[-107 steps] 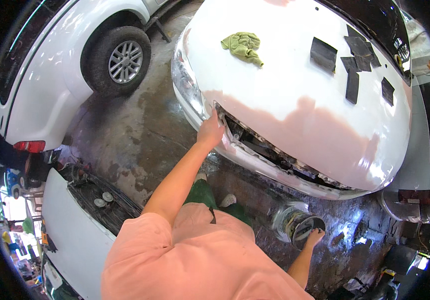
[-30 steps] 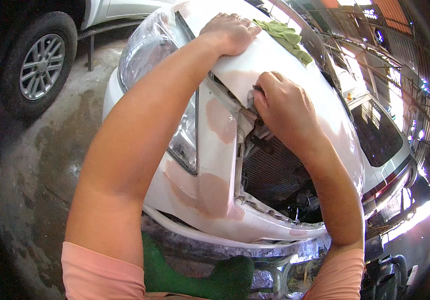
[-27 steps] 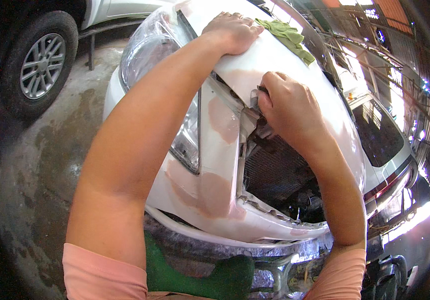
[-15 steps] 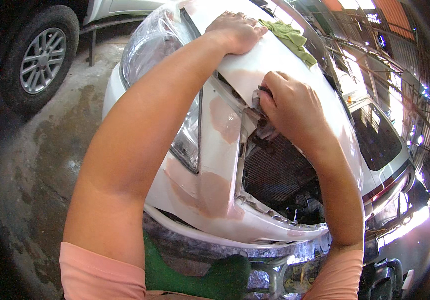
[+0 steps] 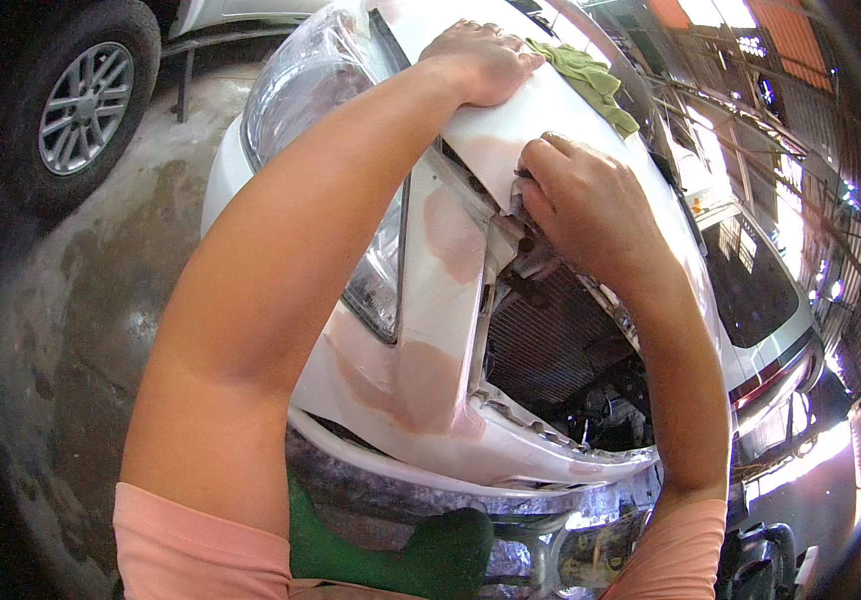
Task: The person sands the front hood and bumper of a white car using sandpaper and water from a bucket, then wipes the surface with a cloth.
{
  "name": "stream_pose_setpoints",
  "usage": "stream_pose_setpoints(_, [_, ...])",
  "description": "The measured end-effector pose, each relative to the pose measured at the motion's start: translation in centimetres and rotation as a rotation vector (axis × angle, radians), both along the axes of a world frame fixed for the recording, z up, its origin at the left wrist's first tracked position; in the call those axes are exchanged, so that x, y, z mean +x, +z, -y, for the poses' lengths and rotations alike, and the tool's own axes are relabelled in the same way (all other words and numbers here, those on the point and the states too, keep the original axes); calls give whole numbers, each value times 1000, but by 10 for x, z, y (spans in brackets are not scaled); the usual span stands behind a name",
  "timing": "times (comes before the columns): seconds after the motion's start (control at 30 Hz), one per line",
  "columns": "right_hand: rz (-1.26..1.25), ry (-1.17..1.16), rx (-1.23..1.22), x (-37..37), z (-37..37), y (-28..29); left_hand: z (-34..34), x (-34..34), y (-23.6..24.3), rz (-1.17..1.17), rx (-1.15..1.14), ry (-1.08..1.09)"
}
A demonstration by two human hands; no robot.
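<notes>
My left hand (image 5: 480, 62) lies on the white hood (image 5: 485, 150) near the upper edge of the clear headlight (image 5: 300, 85), fingers extended. A crumpled green cloth (image 5: 600, 85) is just beyond it. My right hand (image 5: 575, 200) pinches a small dark, thin piece (image 5: 518, 178) at the hood's front corner, above the open grille gap (image 5: 550, 350). What lies under those fingers is partly hidden. Pinkish patches mark the white bumper (image 5: 425, 390) below.
A white vehicle's wheel (image 5: 85, 105) and a metal stand (image 5: 184, 90) are at upper left, on stained concrete floor (image 5: 90, 330). Another car (image 5: 760, 280) stands at right under corrugated metal walls (image 5: 830, 150). Dark parts (image 5: 765, 560) lie at lower right.
My right hand has risen from beside a bucket to the hood corner, and my left onto the hood. Over the last second both hands have shifted only slightly, with the view.
</notes>
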State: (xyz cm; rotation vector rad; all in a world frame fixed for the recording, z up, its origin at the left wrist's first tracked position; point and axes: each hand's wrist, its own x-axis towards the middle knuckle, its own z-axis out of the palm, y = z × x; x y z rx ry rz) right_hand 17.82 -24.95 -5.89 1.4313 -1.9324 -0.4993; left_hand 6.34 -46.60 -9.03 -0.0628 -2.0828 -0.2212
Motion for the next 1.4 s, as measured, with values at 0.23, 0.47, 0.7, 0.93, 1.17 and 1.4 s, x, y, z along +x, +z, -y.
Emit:
stream_pose_setpoints(0.23, [-35, 130, 59, -11, -4, 2, -3, 1, 2, -24, 4, 25])
stream_pose_setpoints(0.47, [-37, -75, -23, 3, 2, -6, -6, 12, 5, 50, 117, -29])
stream_pose_setpoints(0.7, [-76, 123, -31, -4, 3, -6, 9, -1, 1, 12, 62, -5])
stream_pose_setpoints(0.93, [-144, -54, -137, 48, -14, -26, -3, 13, 1, 16, -109, -14])
stream_pose_setpoints(1.17, [1246, -55, -47, 120, -124, -224, 11, -3, -3, -148, -77, -50])
stream_pose_setpoints(1.4, [1899, -146, 265, 118, -161, -464, 11, 24, -5, -71, 3, -225])
